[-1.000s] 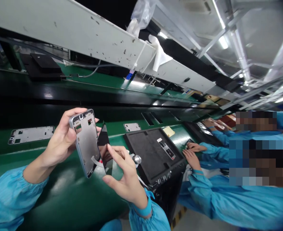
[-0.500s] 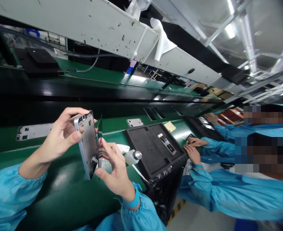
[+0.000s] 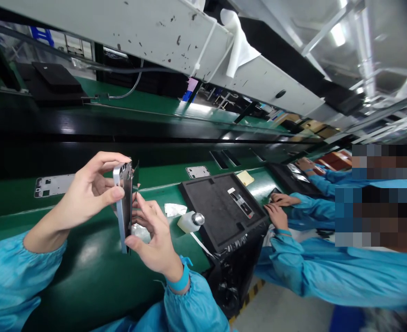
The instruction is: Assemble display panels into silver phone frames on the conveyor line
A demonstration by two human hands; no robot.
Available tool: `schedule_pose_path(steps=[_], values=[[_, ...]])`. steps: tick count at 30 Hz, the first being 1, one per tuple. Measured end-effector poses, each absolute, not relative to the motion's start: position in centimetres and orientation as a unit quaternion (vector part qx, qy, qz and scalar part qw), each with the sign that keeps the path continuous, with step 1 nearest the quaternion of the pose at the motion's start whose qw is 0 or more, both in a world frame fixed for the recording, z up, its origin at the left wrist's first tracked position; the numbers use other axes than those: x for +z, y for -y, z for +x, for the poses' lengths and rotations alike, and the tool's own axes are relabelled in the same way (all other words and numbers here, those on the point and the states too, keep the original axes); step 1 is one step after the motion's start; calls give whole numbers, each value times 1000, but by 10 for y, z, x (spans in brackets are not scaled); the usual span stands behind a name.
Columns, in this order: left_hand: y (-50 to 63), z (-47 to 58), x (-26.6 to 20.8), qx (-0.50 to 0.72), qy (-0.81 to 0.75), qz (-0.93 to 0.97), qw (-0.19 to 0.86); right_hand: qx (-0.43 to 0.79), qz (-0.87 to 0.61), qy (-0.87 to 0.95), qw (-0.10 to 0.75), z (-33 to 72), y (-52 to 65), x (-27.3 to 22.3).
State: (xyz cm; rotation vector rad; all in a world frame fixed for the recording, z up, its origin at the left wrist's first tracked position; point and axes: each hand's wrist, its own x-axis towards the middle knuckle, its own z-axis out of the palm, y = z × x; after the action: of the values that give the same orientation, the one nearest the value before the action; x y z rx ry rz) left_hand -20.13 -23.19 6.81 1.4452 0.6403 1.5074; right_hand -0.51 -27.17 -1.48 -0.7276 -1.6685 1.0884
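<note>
Upright above the green bench, a silver-blue phone frame (image 3: 121, 221) is seen nearly edge-on. My left hand (image 3: 89, 191) grips its upper part, thumb on the near edge and fingers over the top. A thin dark screen panel (image 3: 136, 174) stands close along the frame's right side. My right hand (image 3: 153, 235) pinches this panel from the right, thumb low and fingers higher. The panel's lower part sits very near the frame, while its top leans slightly away. Whether the two touch along their length is hard to see.
Right of my hands are a white packet (image 3: 175, 210), a bottle with a metal cap (image 3: 191, 222) and a black foam tray (image 3: 206, 203) holding a small strip. Flat metal plates (image 3: 56, 185) lie behind. A co-worker's hands (image 3: 278, 210) work farther right.
The screen panel has come closer to the phone frame, and my right hand has moved left with it. The frame has turned more edge-on, hiding its inner face.
</note>
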Motion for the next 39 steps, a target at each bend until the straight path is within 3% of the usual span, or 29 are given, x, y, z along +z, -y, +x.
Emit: schedule_pose_path(steps=[17,26,29,32,35,39], values=[[236,-203,69,630,-302,568,435,424,-312,678,514,-29,258,-20],[244,-171,55,659,-308,408,552,281,-352,729,515,-29,249,-22],[244,-169,51,596,-273,420,627,339,-364,652,572,-20,247,1],[248,-168,48,533,-266,453,664,474,-376,601,522,-12,243,22],[256,-165,49,518,-306,484,636,538,-384,573,484,-8,245,30],[266,-157,51,537,-364,517,559,520,-395,580,487,-5,254,34]])
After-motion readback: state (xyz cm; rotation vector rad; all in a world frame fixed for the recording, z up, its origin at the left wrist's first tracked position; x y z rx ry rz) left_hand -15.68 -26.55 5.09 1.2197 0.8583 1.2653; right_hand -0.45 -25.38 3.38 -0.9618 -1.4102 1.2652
